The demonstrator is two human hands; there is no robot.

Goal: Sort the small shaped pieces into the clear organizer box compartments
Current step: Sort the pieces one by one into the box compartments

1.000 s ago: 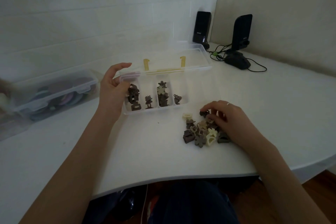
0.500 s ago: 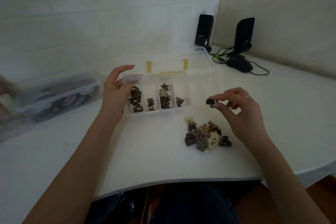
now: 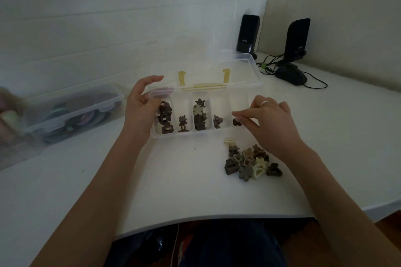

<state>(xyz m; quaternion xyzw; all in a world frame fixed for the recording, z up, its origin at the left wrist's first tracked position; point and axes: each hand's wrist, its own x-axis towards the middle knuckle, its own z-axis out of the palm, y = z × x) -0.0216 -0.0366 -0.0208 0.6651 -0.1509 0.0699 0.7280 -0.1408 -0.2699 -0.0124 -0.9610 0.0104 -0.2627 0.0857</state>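
Since half a second ago our right hand [image 3: 271, 123] has carried a dark piece [image 3: 237, 122] from above the pile to the right end of the box [image 3: 243, 95], and the pile lies as it lay.

Nearest us, the pile [image 3: 249, 161] of brown and cream pieces sits on the desk [image 3: 152, 180] just under our right wrist. That wrist is close enough that pulling the hand back low could sweep pieces toward the desk edge.

Next out, our right thumb and forefinger are together on the dark piece, which hangs at the rightmost compartment. We cannot quite tell whether it is over the opening or over the front wall, since the clear plastic all but vanishes here. Let go too soon and it could strike the rim and bounce out onto the desk, or skip into the neighbouring cell, which holds a different small shape.

Our left hand [image 3: 141, 110] grips the box's left end, thumb at the front and fingers curled over the back corner. If that hold slackens while the right hand nudges the far end, the light box could swivel and jumble the sorted cells: blocky pieces at the left, one figure beside them, a stack of flowers in the middle.

Behind the cells the lid [image 3: 238, 67] lies open. Farther back stand two speakers [image 3: 247, 33] and a mouse [image 3: 291, 75], well away from any of this.
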